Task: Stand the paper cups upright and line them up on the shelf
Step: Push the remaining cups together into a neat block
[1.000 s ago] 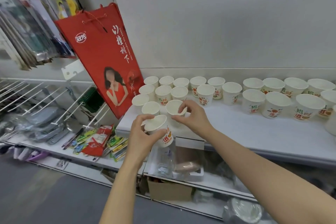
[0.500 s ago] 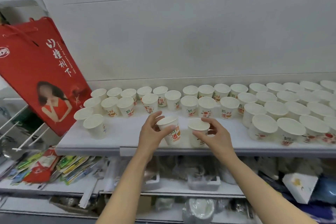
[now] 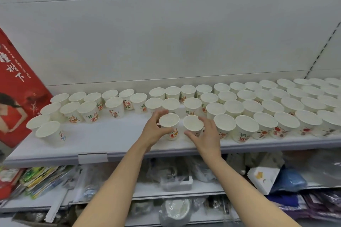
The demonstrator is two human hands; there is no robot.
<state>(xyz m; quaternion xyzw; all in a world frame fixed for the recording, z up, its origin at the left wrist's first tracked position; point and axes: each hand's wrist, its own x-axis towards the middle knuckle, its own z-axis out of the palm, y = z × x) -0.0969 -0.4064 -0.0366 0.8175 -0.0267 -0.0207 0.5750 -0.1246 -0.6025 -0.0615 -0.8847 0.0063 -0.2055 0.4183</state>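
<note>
1. The white shelf point(image 3: 103, 145) ran across the view, its front edge carrying a blank label holder point(image 3: 92, 157) toward the left.
2. A red paper gift bag point(image 3: 16, 86) leaned at the shelf's left end, printed with a figure in red.
3. Upright paper cups point(image 3: 245, 105) stood in rows from the back edge toward the front, densest toward the right end; a looser cluster point(image 3: 86, 105) stood nearer the left end, with bare shelf in front of it.
4. The left hand point(image 3: 154, 131) gripped a printed paper cup point(image 3: 169, 125) near the front edge at mid-shelf, thumb and fingers curled round its wall; the cup stood upright, mouth up.
5. The right hand point(image 3: 206, 136) held a second paper cup point(image 3: 193, 125) just beside the first, fingers wrapped round its far side and thumb at the near side; this cup also stood upright, just left of the front row.
6. Packaged goods point(image 3: 42, 177) lay on the lower shelves.
</note>
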